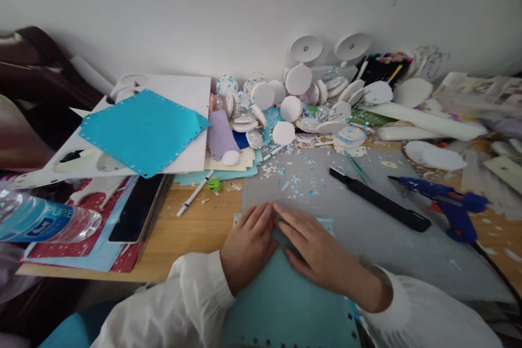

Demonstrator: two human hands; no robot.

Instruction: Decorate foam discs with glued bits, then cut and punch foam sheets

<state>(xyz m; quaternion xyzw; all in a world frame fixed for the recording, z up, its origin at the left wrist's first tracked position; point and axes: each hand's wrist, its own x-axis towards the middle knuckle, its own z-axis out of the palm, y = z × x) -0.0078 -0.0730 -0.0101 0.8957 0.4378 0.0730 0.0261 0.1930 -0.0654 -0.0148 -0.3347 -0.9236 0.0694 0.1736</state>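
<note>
A pale teal sheet (291, 304) with small shapes punched along its near edge lies at the table's front, partly on the grey mat. My left hand (249, 247) rests on its upper part, fingers stretched out and lying flat. From the other side my right hand (312, 247) also lies on the sheet, its fingers extended. The fingertips of both hands meet near the sheet's far edge. Strips of the sheet's far edge show on either side of the hands; the part beneath them is hidden. Neither hand grips anything that I can see.
Right of the hands lie a black cutter-like tool (381, 200), tweezers (358, 167) and a blue glue gun (446, 201). White foam discs (291, 109) crowd the back. Left are a blue punched sheet (144, 131), a black phone (136, 209), a water bottle (44, 220) and a pen (194, 193).
</note>
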